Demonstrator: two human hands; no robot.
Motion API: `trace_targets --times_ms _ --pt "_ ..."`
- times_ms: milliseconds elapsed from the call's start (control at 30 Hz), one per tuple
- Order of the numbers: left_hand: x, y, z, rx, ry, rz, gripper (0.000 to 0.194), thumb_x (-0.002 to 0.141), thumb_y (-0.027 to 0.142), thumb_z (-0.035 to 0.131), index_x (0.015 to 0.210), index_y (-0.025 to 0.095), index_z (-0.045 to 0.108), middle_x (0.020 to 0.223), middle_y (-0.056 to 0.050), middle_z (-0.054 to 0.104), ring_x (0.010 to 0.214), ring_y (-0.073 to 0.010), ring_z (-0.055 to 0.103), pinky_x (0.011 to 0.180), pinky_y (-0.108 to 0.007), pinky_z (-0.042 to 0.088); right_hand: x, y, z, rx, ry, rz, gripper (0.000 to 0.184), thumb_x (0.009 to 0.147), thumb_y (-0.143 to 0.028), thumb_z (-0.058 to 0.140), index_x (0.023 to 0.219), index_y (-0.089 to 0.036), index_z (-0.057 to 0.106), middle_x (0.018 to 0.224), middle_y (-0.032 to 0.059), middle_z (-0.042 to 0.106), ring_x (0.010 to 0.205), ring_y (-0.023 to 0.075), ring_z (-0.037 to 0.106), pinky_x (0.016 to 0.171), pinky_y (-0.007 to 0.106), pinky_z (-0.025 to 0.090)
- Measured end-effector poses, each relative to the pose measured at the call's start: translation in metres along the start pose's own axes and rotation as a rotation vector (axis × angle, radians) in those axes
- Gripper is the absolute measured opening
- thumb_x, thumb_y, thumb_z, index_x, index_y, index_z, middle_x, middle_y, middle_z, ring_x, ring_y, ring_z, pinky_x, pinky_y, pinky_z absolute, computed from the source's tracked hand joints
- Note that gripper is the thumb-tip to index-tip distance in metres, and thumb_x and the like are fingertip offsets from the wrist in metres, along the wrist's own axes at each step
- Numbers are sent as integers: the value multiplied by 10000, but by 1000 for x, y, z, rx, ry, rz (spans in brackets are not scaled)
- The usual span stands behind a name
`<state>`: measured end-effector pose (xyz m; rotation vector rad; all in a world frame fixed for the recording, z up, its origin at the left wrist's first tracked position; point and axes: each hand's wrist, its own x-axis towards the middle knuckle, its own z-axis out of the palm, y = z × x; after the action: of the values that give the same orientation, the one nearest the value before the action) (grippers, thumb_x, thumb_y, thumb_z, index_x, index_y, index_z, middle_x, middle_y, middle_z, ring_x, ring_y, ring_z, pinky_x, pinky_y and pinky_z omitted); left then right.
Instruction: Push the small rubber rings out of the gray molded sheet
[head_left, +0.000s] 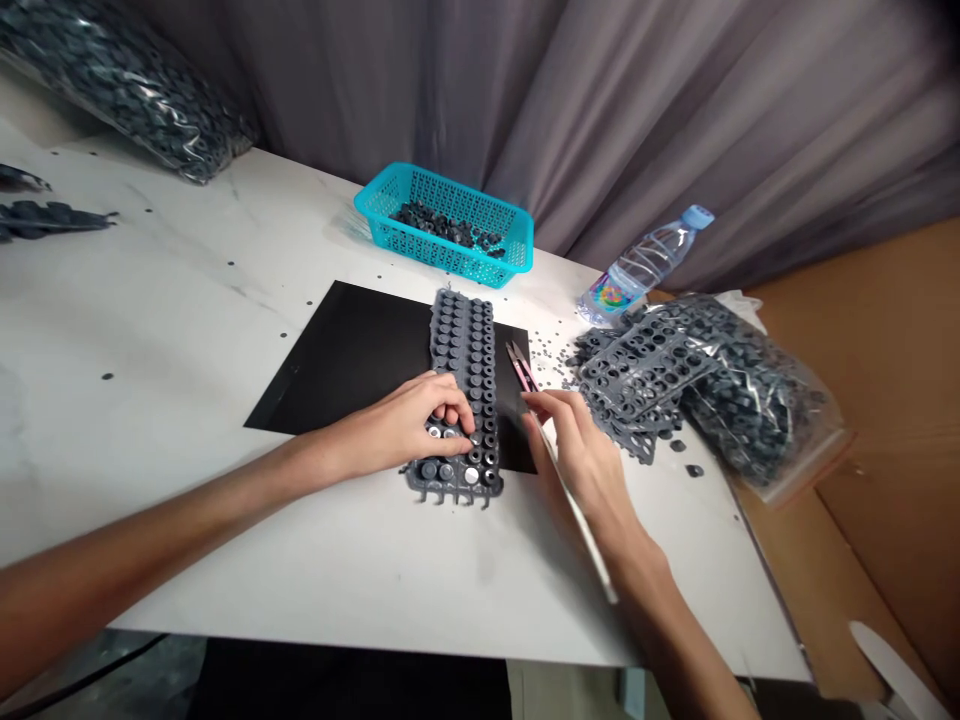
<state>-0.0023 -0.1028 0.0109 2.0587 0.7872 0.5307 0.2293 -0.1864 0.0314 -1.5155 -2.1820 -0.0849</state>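
Note:
A dark grey molded rubber sheet [463, 340] with rows of round caps lies lengthwise on a black mat [360, 350], its near end past the mat's edge. My left hand [424, 425] rests over its lower part, thumb and forefinger pinched at the caps; whatever sits between them is hidden. A few caps near it show white or shiny tops. My right hand [581, 450] is closed around a thin white stick [585, 530] just right of the sheet. Pink-handled thread snips [521, 365] are at its fingertips; I cannot tell whether they are held or lying.
Behind the mat stands a turquoise basket [450, 250] with small dark parts. To the right are a water bottle [645, 265], stacked punched rubber sheets [637, 370] and a filled plastic bag [757, 400]. Another full bag [135, 90] lies at back left. Tiny dark bits dot the table.

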Motion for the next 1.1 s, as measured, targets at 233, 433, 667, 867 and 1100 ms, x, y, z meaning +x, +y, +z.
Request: trace_targets --times_ms 233,433,667,867,1100 --pt "0 0 -1 3 -1 11 168 840 343 737 949 215 725 957 -21 622 902 -173 555 790 -292 449 5 -3 -17 389 -151 -137 140 988 -273 635 1091 -216 711 1014 61 743 904 166 697 822 295 566" --pt "-1 2 -1 14 -5 -9 166 841 350 736 943 219 728 942 -13 600 901 -171 554 796 -292 451 6 -1 -13 285 -201 -175 121 994 -304 626 1031 -237 719 998 45 762 884 177 684 793 296 541" --pt "0 2 0 -3 11 -9 156 821 324 755 932 217 731 931 -5 600 884 -161 554 783 -282 452 5 -1 -10 175 -181 -219 131 1003 -317 618 1024 -235 718 989 28 764 848 150 683 753 259 523" --pt "1 0 1 -20 10 -4 166 817 324 759 936 213 729 928 -5 617 886 -161 558 784 -275 456 4 -3 -5 31 -102 -295 118 998 -270 626 1051 -216 716 953 21 753 804 132 666 696 238 495" --pt "1 -1 2 -26 24 -7 155 811 298 770 925 202 725 920 -4 608 874 -153 553 776 -269 462 1 -4 0 -175 -54 -446 215 1005 -223 611 1208 -178 664 977 44 736 831 170 618 663 301 467"
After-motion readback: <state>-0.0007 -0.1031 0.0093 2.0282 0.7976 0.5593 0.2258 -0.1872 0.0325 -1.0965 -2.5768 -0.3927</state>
